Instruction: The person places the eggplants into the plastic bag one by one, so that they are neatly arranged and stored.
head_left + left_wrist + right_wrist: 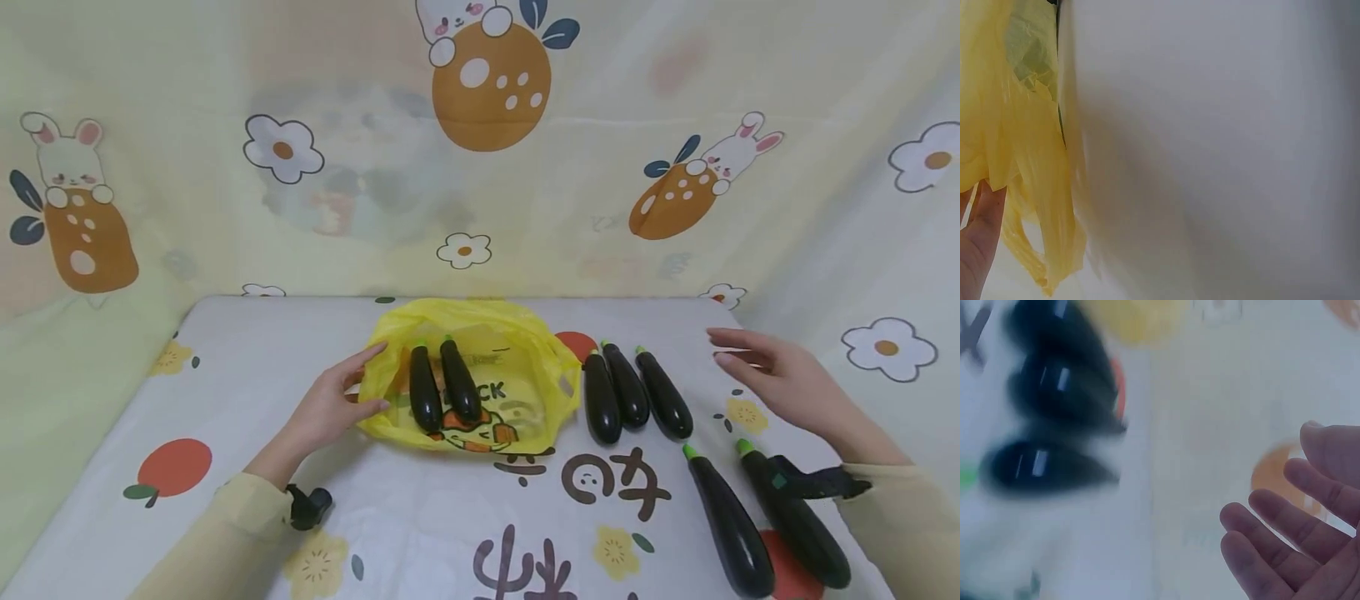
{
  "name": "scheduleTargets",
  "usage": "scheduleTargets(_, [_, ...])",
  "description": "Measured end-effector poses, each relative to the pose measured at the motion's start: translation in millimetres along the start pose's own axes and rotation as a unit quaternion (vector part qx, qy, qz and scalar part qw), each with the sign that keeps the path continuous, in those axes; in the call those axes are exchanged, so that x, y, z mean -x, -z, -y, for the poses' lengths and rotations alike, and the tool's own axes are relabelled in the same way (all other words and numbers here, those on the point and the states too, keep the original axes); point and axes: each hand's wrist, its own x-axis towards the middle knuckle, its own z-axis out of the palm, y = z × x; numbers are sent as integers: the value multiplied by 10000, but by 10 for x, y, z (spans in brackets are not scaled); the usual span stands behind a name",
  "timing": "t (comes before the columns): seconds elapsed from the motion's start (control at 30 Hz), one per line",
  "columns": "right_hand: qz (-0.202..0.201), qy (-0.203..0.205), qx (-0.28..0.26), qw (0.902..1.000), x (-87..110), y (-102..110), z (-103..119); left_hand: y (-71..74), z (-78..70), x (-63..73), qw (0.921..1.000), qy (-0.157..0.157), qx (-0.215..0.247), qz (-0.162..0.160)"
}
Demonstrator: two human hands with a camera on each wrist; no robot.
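In the head view a yellow plastic bag point(536, 379) lies with its mouth spread, two dark eggplants point(424, 390) with green stems inside it. My left hand point(333, 400) touches the bag's left side, thumb and forefinger spread apart; some fingertips are hidden behind yellow plastic point(1041, 150) in the left wrist view. To the right of the bag lie three more eggplants point(660, 393) close together. My right hand point(783, 379) hovers to their right, holding nothing. Its extended fingers point(1272, 559) are apart from the blurred eggplants point(1041, 467) in the right wrist view.
Two further eggplants point(727, 521) lie at the near right of the table, one partly beneath the right wrist's black strap point(817, 482) in the view. A printed cloth point(420, 533) covers the table. A patterned curtain point(570, 192) hangs behind and along the sides.
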Motion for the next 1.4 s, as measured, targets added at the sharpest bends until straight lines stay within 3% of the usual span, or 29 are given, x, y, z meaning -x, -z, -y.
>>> scheduleTargets(0.13, [192, -463, 226, 9985, 130, 68, -304, 37, -2, 32, 10000, 12, -15, -27])
scheduleTargets(0.27, [493, -806, 307, 9951, 349, -17, -482, 64, -15, 56, 10000, -51, -28, -57])
scheduleTargets(0.43, [853, -1366, 332, 9864, 673, -228, -627, 75, -29, 60, 10000, -12, -32, -62])
scheduleTargets(0.63, [1527, -2123, 256, 9649, 1025, -390, -787, 78, -37, 58, 10000, -18, -9, -56])
scheduleTargets(0.87, [1787, -2342, 239, 9553, 1185, -494, -828, 78, -47, 52, 10000, 2, -25, -57])
scheduleTargets(1.17, [1641, -2413, 338, 9559, 1224, -538, -805, 65, -74, 42, 10000, -18, -19, -16])
scheduleTargets(1.27, [1389, -2328, 317, 9620, 1202, -467, -788, 59, -90, 32, 10000, 20, -61, -9])
scheduleTargets(1.4, [765, -1984, 352, 9765, 1099, -242, -689, 52, -101, 12, 10000, 44, -81, 17])
